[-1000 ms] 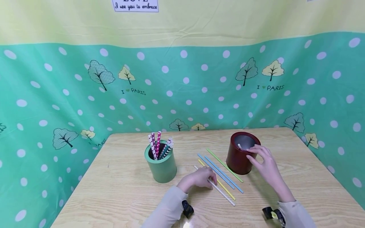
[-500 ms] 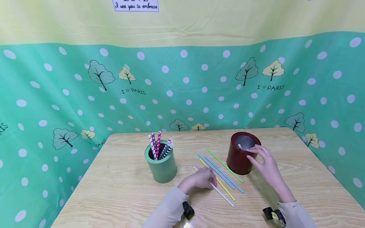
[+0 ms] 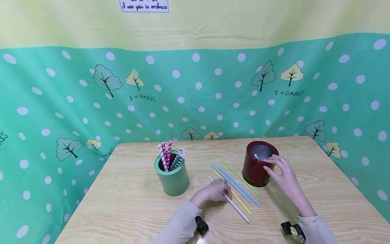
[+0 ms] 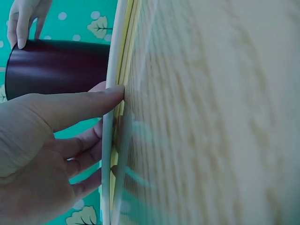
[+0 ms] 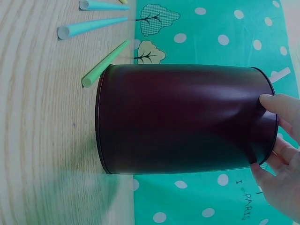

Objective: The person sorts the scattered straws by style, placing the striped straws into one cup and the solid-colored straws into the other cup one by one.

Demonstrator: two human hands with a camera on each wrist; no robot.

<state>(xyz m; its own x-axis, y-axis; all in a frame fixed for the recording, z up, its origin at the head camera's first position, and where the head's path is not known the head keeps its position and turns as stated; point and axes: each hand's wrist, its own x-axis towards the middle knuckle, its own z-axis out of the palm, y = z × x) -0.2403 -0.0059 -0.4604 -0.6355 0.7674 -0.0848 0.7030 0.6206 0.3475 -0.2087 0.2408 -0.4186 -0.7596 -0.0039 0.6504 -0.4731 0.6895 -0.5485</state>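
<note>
My left hand (image 3: 215, 190) pinches a white straw (image 3: 237, 208) between thumb and fingers, low over the table. In the left wrist view the thumb lies across the white straw (image 4: 108, 136), and a yellow straw shows just behind it. My right hand (image 3: 283, 173) grips the near right rim of a dark red cup (image 3: 255, 174), which stands upright. In the right wrist view the thumb presses the outer wall of this cup (image 5: 187, 119), while other fingers reach over its rim. One white straw end (image 3: 256, 156) pokes up inside the cup.
Between the hands lie a yellow straw (image 3: 242, 204), two blue straws (image 3: 240, 187) and a green straw (image 3: 240, 177), all slanting the same way. A green cup (image 3: 174, 181) with several patterned straws (image 3: 168, 157) stands at left. A printed curtain (image 3: 195, 95) hangs behind the table.
The white straw under my left hand has shifted slightly, its near end moving a little left and toward me. My right hand and the dark red cup stay put.
</note>
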